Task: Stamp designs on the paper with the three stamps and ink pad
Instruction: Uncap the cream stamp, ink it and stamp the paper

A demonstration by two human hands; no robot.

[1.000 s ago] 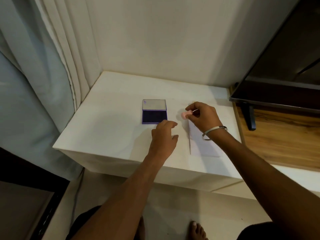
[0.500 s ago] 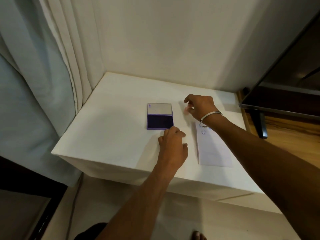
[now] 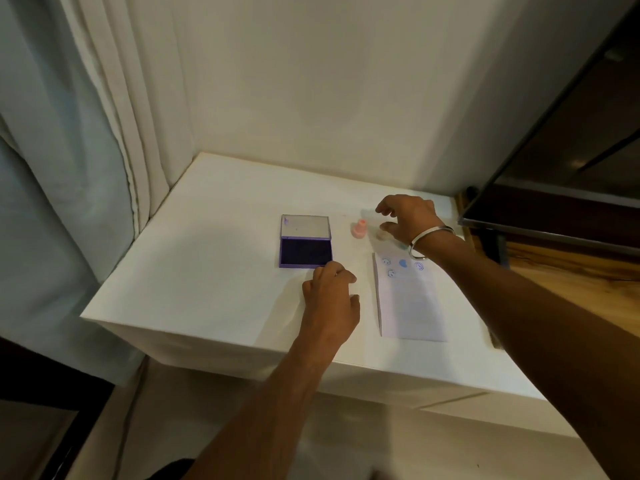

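Note:
An open purple ink pad (image 3: 305, 251) lies on the white table (image 3: 207, 278), its lid flat behind the dark pad. To its right a pink stamp (image 3: 360, 229) stands upright. A beige stamp (image 3: 382, 235) sits just right of it, under the fingers of my right hand (image 3: 407, 220), which hovers spread above it. A bluish third stamp (image 3: 401, 244) is mostly hidden beneath my wrist. The white paper (image 3: 408, 303) lies in front, with several blue prints along its far edge. My left hand (image 3: 330, 299) rests on the table beside the ink pad's near corner, holding nothing.
A curtain (image 3: 114, 133) hangs along the table's left side and a wall stands behind. A dark TV screen (image 3: 571, 168) sits on a wooden surface (image 3: 571, 289) at the right. The table's front edge is close to my arms.
My right hand has let go of the pink stamp, which now stands alone, and shifted right over the beige stamp. The camera has moved closer. My left hand has stayed put.

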